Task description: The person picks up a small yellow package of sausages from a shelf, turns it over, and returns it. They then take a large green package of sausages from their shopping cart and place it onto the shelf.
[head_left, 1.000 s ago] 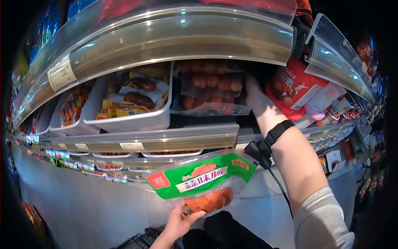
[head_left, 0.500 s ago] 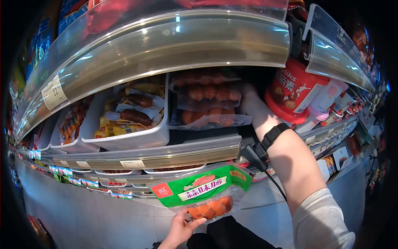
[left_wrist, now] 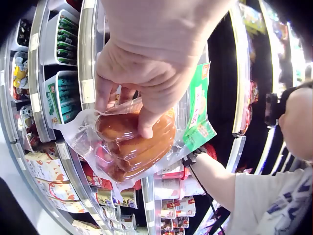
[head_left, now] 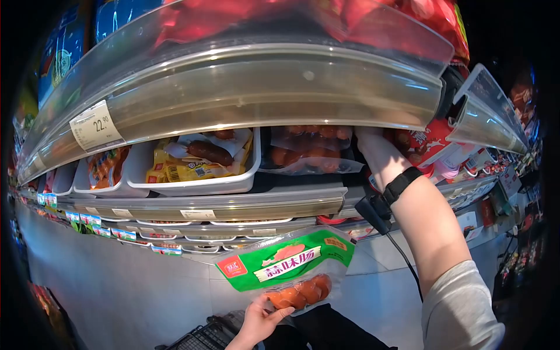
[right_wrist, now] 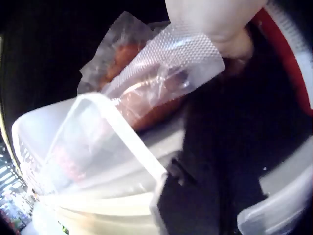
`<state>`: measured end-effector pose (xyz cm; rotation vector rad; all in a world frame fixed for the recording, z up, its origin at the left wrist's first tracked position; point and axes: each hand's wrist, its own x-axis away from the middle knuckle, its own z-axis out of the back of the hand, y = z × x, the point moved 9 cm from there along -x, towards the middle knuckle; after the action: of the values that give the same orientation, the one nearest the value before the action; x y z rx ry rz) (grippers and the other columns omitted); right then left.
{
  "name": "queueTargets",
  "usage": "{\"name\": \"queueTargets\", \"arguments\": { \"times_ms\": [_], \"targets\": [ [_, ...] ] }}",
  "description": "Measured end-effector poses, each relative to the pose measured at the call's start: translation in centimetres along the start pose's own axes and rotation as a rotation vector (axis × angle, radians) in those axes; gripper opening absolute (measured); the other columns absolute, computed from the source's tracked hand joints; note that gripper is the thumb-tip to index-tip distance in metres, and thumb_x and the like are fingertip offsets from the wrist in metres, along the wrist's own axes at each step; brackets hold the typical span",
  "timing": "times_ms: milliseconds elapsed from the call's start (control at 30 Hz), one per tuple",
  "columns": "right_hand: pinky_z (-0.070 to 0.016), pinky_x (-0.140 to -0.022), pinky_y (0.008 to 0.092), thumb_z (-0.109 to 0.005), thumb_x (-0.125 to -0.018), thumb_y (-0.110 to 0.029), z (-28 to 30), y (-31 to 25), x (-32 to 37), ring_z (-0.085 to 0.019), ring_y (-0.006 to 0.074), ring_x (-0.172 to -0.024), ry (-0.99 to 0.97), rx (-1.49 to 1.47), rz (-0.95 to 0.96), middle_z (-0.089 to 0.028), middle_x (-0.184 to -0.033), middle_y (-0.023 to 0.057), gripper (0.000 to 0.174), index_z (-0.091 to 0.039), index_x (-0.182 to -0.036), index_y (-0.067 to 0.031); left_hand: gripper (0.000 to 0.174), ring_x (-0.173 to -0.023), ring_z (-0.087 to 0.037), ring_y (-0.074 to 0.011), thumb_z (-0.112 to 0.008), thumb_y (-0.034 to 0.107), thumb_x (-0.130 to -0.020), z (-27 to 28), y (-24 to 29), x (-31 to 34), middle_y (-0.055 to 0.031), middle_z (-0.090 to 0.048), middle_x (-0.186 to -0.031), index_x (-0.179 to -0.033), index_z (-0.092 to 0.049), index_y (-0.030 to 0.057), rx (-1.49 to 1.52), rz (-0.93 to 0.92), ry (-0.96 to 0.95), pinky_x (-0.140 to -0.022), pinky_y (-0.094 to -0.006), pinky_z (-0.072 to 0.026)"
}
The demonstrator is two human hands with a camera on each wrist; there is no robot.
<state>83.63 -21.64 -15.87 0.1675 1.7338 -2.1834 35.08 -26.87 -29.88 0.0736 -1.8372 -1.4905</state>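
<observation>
head: fisheye bend, black corners | left wrist: bright, glare on sausages point(left_wrist: 144, 154) | right wrist: dim, blurred

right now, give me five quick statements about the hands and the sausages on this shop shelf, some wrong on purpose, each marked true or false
1. The left hand holds a clear plastic sausage pack with a green label. True.
2. The yellow plastic-wrapped sausages lie loose on the floor. False: they lie in a white plastic tub.
3. The white rectangular price tag reads 22.90. True.
4. The right wrist is bare. False: a black strap is around it.
5. The right hand reaches in under the upper shelf edge. True.
</observation>
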Motion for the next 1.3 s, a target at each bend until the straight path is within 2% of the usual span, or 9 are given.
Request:
{"name": "queueTargets", "arguments": {
  "times_ms": [67,200,300,367,433,500,900,967,1300],
  "targets": [
    [-0.046,-0.085,0.0388,-0.047,-0.092,-0.029,0.7,-0.4,-0.2,-0.056,0.0292,-0.107,0.02,0.081,0.043,-0.055,-0.121,0.017,0.04,-0.05,-0.124,-0.0039,0.041,-0.097,-0.06,-0.0121,-0.071,0.0,-0.079,-0.6,1.2,0.6,-0.0071,-0.063,-0.108,-0.114,-0.051,-0.0014,0.083,-0.082,-0.043,-0.084,-0.0253,-0.0492],
    [-0.0461,-0.085,0.0385,-0.048,-0.092,-0.028,0.9,-1.3,0.0,-0.055,0.0289,-0.107,0.047,0.241,0.124,-0.054,-0.121,0.0168,0.041,-0.049,-0.124,-0.0037,0.038,-0.098,-0.06,-0.0126,-0.07,-0.003,-0.079,-0.8,1.0,1.5,-0.0071,-0.063,-0.107,-0.113,-0.052,-0.0013,0.157,0.003,-0.05,-0.087,-0.0262,-0.0481],
    [-0.0461,-0.085,0.0383,-0.049,-0.092,-0.028,2.6,-1.5,0.5,-0.055,0.0286,-0.107,0.071,0.348,0.19,-0.054,-0.121,0.0166,0.041,-0.049,-0.125,-0.0036,0.038,-0.098,-0.059,-0.0124,-0.069,-0.005,-0.079,-1.4,1.9,2.5,-0.0074,-0.064,-0.106,-0.113,-0.053,-0.0014,0.19,-0.055,-0.043,-0.086,-0.0261,-0.0483],
    [-0.0461,-0.085,0.0382,-0.049,-0.092,-0.028,3.2,-1.8,-0.1,-0.055,0.0284,-0.107,0.081,0.418,0.234,-0.054,-0.121,0.0165,0.041,-0.049,-0.125,-0.0035,0.038,-0.083,-0.061,-0.0071,-0.074,0.008,-0.079,-1.2,2.8,2.9,-0.0051,-0.067,-0.097,-0.112,-0.055,0.0003,0.19,-0.135,0.0,-0.073,-0.0221,-0.0494],
    [-0.0461,-0.085,0.038,-0.05,-0.091,-0.028,4.6,-1.9,-0.8,-0.055,0.0283,-0.107,0.083,0.488,0.275,-0.054,-0.121,0.0164,0.042,-0.048,-0.125,-0.0034,0.038,-0.084,-0.061,-0.0077,-0.074,0.008,-0.079,-1.0,3.2,3.3,-0.0054,-0.067,-0.097,-0.112,-0.055,0.0004,0.151,-0.123,0.012,-0.073,-0.0227,-0.0495],
    [-0.0461,-0.086,0.0379,-0.05,-0.091,-0.028,1.2,-3.4,-2.5,-0.055,0.0281,-0.107,0.087,0.553,0.32,-0.054,-0.121,0.0163,0.042,-0.048,-0.125,-0.0033,0.038,-0.084,-0.062,-0.0083,-0.074,0.007,-0.079,-0.9,2.6,3.7,-0.0058,-0.068,-0.097,-0.111,-0.056,0.0004,0.111,-0.116,0.024,-0.074,-0.0232,-0.0495],
    [-0.0462,-0.086,0.0371,-0.053,-0.091,-0.028,-1.1,-7.2,-4.1,-0.055,0.0271,-0.107,0.165,0.92,0.652,-0.054,-0.121,0.0157,0.044,-0.047,-0.126,-0.0028,0.043,-0.089,-0.063,-0.0103,-0.075,0.007,-0.078,-0.1,0.5,6.7,-0.0078,-0.068,-0.098,-0.114,-0.053,0.0009,0.244,-0.055,0.067,-0.076,-0.0249,-0.0509],
    [-0.0462,-0.086,0.0369,-0.054,-0.09,-0.028,-0.1,-7.6,-3.8,-0.055,0.0269,-0.106,0.182,0.973,0.712,-0.054,-0.121,0.0155,0.044,-0.047,-0.126,-0.0027,0.044,-0.1,-0.058,-0.012,-0.07,-0.003,-0.079,-0.4,-0.2,7.3,-0.0073,-0.063,-0.109,-0.118,-0.049,0.0003,0.182,0.068,0.007,-0.086,-0.0265,-0.0478],
    [-0.0463,-0.087,0.0362,-0.056,-0.09,-0.027,0.8,-9.8,-1.5,-0.055,0.0261,-0.106,0.295,1.211,1.024,-0.053,-0.121,0.015,0.046,-0.046,-0.127,-0.0022,0.041,-0.1,-0.058,-0.0114,-0.069,-0.001,-0.08,-0.8,-1.2,7.5,-0.0071,-0.063,-0.109,-0.117,-0.05,0.0006,0.18,0.107,0.026,-0.087,-0.0263,-0.0474]
  ]
}}
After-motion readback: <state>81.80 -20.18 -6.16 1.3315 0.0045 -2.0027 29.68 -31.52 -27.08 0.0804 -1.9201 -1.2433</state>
